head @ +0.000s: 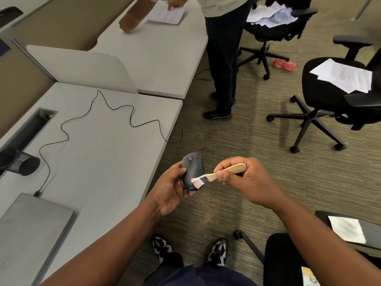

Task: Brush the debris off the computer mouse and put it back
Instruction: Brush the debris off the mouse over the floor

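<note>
Beside the desk (115, 153), the left hand (171, 188) gripped the mouse (192, 169); the right hand (243, 178) pinched the brush (218, 174). Short, light outward strokes would suit.

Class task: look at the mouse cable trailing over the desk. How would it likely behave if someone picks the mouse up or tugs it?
The cable looks thin and lies in loose wavy bends on the desk, so it is probably floppy and light. It runs from the laptop to the mouse in the left hand, so it would likely drag and snag.
</note>
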